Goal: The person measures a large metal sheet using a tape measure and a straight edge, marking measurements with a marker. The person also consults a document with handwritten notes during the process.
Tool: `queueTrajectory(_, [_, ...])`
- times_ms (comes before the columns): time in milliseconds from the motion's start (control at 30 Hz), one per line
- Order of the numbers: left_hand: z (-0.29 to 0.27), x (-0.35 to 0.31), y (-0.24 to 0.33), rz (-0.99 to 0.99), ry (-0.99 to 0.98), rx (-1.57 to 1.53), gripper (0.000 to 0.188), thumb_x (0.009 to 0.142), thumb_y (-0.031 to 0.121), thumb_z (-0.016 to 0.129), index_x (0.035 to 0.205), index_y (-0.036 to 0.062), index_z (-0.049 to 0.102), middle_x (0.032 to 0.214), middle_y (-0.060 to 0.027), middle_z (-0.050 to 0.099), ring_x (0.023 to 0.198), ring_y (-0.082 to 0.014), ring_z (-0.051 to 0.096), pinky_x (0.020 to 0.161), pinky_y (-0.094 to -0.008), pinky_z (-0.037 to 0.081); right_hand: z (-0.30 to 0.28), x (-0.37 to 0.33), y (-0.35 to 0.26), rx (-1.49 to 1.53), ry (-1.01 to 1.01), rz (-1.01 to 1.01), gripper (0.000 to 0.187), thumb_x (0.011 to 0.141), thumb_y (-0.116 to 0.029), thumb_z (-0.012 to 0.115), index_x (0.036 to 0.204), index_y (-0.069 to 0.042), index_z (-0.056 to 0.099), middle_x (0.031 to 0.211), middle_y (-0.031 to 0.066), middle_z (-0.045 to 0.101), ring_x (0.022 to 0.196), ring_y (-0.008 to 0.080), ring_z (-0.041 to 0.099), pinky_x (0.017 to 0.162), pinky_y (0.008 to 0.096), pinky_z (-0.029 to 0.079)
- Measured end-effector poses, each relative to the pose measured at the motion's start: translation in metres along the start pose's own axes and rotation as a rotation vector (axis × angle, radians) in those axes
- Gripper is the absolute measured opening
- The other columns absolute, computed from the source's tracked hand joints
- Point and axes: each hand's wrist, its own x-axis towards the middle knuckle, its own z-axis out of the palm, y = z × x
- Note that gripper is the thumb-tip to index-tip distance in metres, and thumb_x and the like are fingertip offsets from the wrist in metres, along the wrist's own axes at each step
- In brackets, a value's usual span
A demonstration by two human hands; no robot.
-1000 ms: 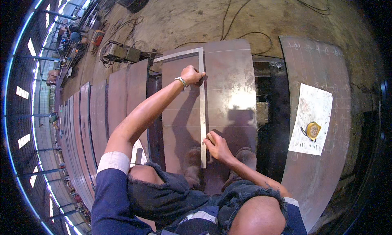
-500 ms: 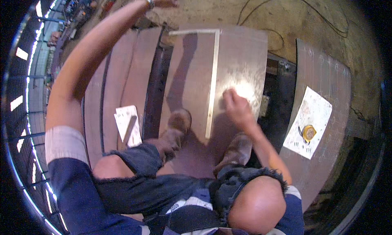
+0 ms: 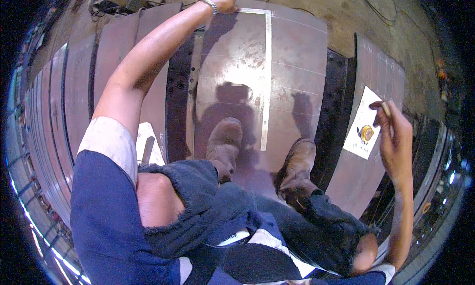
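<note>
A long, pale metal square [image 3: 267, 77] lies on the brown steel plate [image 3: 297, 62], its short arm along the far end. My left hand [image 3: 226, 0] is at the far edge, over the end of that short arm. Its fingers reach forward, apart from the thumb; whether it touches the square is unclear. On the right, my right hand [image 3: 394, 136] is above a white sheet of paper [image 3: 368, 101], fingertips pinched together. Something small and pale shows between them, too small to name. Beside those fingers, a yellow tape measure [image 3: 366, 134] rests on the paper.
My brown boots [image 3: 225, 141] stand on the middle plate. Dark gaps [image 3: 332, 92] separate it from the plates on either side. Several long plates [image 3: 114, 57] lie to the left, with another white paper [image 3: 152, 142] near my left knee. A cable [image 3: 373, 7] lies on the far floor.
My right hand has gone from above the middle plate to the paper on the right. My left hand now overlaps the square's end, its fingers less curled. The view has shifted.
</note>
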Motion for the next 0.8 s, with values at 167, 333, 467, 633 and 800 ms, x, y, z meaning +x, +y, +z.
queueTrajectory(167, [0.042, 0.004, -0.026, -0.07, 0.005, -0.075, 0.047, 0.075, 0.029, 0.074, 0.114, 0.0054, 0.061, 0.116, -0.0196, 0.062, 0.111, -0.0381, 0.059, 0.093, -0.0473, 0.05, 0.093, -0.012, -0.018, 0.022, -0.133, 0.083, 0.015, 0.088, -0.009, 0.063, 0.098, 0.001, 0.061, 0.091, 0.0215, 0.066, 0.086, 0.0398, 0.065, 0.072, 0.0431, 0.05])
queueTrajectory(333, [0.048, 0.021, -0.034, 0.05, -0.031, -0.116, 0.05, 0.073, 0.034, 0.075, 0.113, 0.006, 0.061, 0.111, -0.0193, 0.064, 0.105, -0.0376, 0.061, 0.089, -0.047, 0.051, 0.259, -0.046, 0.003, 0.004, -0.089, 0.339, 0.032, 0.083, -0.027, 0.073, 0.098, -0.001, 0.062, 0.088, 0.0185, 0.066, 0.08, 0.0385, 0.066, 0.069, 0.0472, 0.052])
queueTrajectory(467, [0.047, 0.024, -0.045, 0.078, -0.027, -0.306, 0.049, 0.071, 0.034, 0.079, 0.107, 0.0043, 0.064, 0.093, -0.0143, 0.067, 0.088, -0.0287, 0.064, 0.078, -0.0406, 0.051, 0.333, -0.077, -0.005, 0.095, 0.031, 0.502, 0.037, 0.084, -0.033, 0.072, 0.103, -0.004, 0.06, 0.095, 0.0168, 0.064, 0.082, 0.0385, 0.066, 0.07, 0.0481, 0.052])
queueTrajectory(633, [0.042, 0.021, -0.049, -0.045, -0.139, -0.639, 0.047, 0.072, 0.032, 0.083, 0.107, 0.0049, 0.067, 0.085, -0.0038, 0.065, 0.074, -0.0143, 0.059, 0.067, -0.0326, 0.05, 0.351, -0.081, -0.024, 0.113, 0.165, 0.613, 0.031, 0.083, -0.028, 0.073, 0.101, -0.006, 0.061, 0.096, 0.0108, 0.065, 0.085, 0.0321, 0.067, 0.071, 0.0423, 0.052])
queueTrajectory(800, [0.048, 0.036, -0.042, 0.102, -0.1, -0.407, 0.05, 0.073, 0.033, 0.083, 0.112, 0.0057, 0.07, 0.096, -0.0087, 0.07, 0.086, -0.0186, 0.065, 0.08, -0.0339, 0.053, 0.371, -0.086, -0.02, 0.199, 0.219, 0.627, 0.03, 0.086, -0.029, 0.069, 0.103, -0.007, 0.058, 0.098, 0.0114, 0.061, 0.084, 0.0354, 0.066, 0.069, 0.0458, 0.053])
